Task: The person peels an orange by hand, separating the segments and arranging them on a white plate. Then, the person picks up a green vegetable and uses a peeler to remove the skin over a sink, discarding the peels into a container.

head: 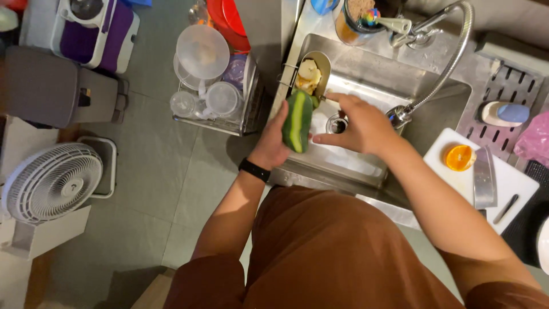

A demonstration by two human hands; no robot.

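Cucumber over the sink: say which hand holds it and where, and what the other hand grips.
The left hand grips the cucumber at its lower end. The right hand holds a peeler against it; the grip itself is hidden.

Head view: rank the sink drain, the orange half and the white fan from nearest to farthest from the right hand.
From the right hand:
1. Sink drain, just beside the fingers, in the sink.
2. Orange half, on the white cutting board at the right.
3. White fan, on the floor at far left.
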